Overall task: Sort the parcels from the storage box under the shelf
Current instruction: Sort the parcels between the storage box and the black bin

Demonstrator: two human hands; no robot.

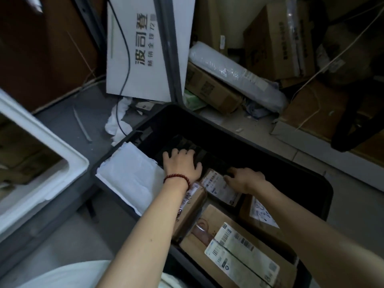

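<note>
left hand (182, 165) spread flat on dark parcel (187, 145), right hand (245, 179) touching labelled parcel (220, 187).

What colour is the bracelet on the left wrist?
Dark red beads, the bracelet shows in the head view.

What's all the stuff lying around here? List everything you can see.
Storage box: one, black, centre floor, open.
Cardboard parcels: about four, brown with white labels, in the box's near half.
Dark parcel: one, black, far end of the box.
White wrapping: one sheet, over the box's left rim.
White carton: one, printed characters, leaning behind the box.
Bubble-wrapped roll: one, clear, upper right on cartons.
Foam box: one, white, left.
Left hand: beaded bracelet, on the dark parcel.
Right hand: on a labelled parcel.
</note>
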